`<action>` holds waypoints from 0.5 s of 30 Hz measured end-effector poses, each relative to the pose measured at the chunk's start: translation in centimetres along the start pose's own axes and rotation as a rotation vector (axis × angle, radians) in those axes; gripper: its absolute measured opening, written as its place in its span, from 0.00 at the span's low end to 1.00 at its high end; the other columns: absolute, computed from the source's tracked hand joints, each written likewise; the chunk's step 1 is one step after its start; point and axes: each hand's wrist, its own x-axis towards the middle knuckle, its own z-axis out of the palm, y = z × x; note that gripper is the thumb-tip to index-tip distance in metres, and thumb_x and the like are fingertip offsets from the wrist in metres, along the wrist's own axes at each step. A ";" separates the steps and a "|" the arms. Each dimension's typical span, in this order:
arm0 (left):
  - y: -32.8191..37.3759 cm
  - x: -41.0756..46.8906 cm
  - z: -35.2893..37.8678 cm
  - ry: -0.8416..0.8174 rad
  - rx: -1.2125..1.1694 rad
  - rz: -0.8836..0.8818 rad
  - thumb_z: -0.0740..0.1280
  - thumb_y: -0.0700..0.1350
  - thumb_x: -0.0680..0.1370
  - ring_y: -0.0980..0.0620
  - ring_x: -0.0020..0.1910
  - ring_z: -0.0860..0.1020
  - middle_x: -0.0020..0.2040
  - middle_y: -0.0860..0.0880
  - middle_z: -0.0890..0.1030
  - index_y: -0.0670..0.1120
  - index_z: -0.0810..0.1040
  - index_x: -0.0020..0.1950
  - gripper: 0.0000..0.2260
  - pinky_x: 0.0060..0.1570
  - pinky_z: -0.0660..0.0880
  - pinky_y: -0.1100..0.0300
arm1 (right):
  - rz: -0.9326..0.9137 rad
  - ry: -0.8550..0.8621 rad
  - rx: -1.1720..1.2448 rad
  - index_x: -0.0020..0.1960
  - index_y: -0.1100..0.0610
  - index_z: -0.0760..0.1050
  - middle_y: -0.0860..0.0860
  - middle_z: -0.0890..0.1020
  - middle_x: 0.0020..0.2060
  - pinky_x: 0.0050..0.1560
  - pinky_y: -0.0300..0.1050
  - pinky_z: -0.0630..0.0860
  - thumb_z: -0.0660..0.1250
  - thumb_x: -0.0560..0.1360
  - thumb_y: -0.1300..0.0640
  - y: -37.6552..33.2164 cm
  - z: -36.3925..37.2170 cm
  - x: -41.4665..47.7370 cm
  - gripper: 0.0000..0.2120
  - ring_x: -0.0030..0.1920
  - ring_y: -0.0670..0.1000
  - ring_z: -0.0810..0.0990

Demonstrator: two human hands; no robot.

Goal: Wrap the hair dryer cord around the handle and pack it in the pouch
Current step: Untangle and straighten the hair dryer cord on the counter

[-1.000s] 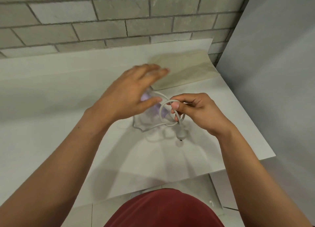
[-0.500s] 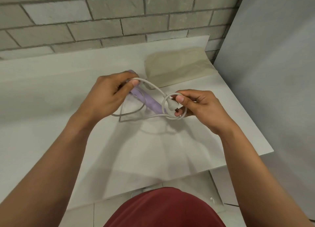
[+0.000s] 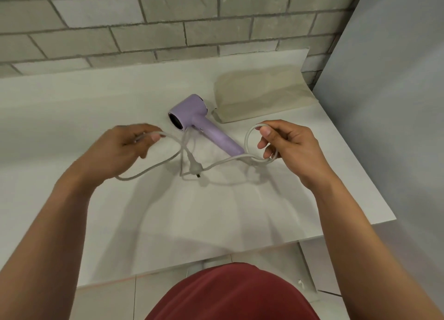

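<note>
Left grip (image 3: 127, 146) pinches the one white cord (image 3: 246, 140); right grip (image 3: 288, 146) curls round its loop. One purple hair dryer (image 3: 199, 120) lies on desk (image 3: 72, 103), just beside one flat beige pouch (image 3: 259, 96), contents not visible.

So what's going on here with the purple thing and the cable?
A person is handling the white cord of a purple hair dryer lying on the counter. The left hand pinches one stretch; the right hand holds a loop by the handle. The plug is between them. Nothing is wrapped yet, and the beige pouch waits behind.
</note>
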 end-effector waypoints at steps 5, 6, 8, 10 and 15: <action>-6.6 0.6 5.3 -0.183 0.293 -0.198 0.60 0.52 0.86 0.40 0.51 0.81 0.44 0.48 0.82 0.49 0.82 0.56 0.12 0.50 0.72 0.53 | -0.028 -0.046 -0.006 0.55 0.51 0.85 0.49 0.85 0.38 0.41 0.40 0.77 0.69 0.83 0.55 -0.1 0.6 -0.3 0.06 0.34 0.49 0.79; -7.8 0.4 6.4 -0.204 0.323 -0.233 0.58 0.53 0.86 0.39 0.53 0.80 0.48 0.46 0.82 0.50 0.81 0.55 0.13 0.51 0.73 0.51 | -0.032 -0.047 -0.006 0.56 0.52 0.85 0.49 0.84 0.38 0.40 0.38 0.77 0.69 0.83 0.56 -0.1 0.7 -0.3 0.06 0.34 0.49 0.79; -9.7 -0.3 8.1 -0.180 0.340 -0.297 0.56 0.54 0.86 0.37 0.53 0.80 0.51 0.45 0.83 0.52 0.78 0.54 0.13 0.52 0.74 0.48 | -0.036 -0.034 -0.012 0.57 0.52 0.85 0.48 0.83 0.35 0.40 0.38 0.76 0.69 0.83 0.56 0.2 0.8 -0.5 0.07 0.33 0.49 0.78; -10.5 -0.9 9.2 -0.066 0.342 -0.327 0.55 0.54 0.86 0.36 0.53 0.80 0.53 0.44 0.83 0.53 0.78 0.59 0.13 0.50 0.72 0.49 | -0.040 -0.003 -0.013 0.57 0.50 0.85 0.49 0.81 0.34 0.40 0.39 0.75 0.69 0.83 0.55 0.5 0.8 -0.6 0.07 0.34 0.49 0.77; -11.3 -2.0 9.7 0.159 0.349 -0.222 0.59 0.53 0.86 0.39 0.46 0.79 0.47 0.47 0.78 0.52 0.80 0.66 0.15 0.45 0.77 0.48 | -0.051 0.098 -0.004 0.58 0.49 0.84 0.48 0.78 0.34 0.41 0.40 0.75 0.68 0.83 0.55 0.6 0.7 -0.7 0.07 0.35 0.49 0.75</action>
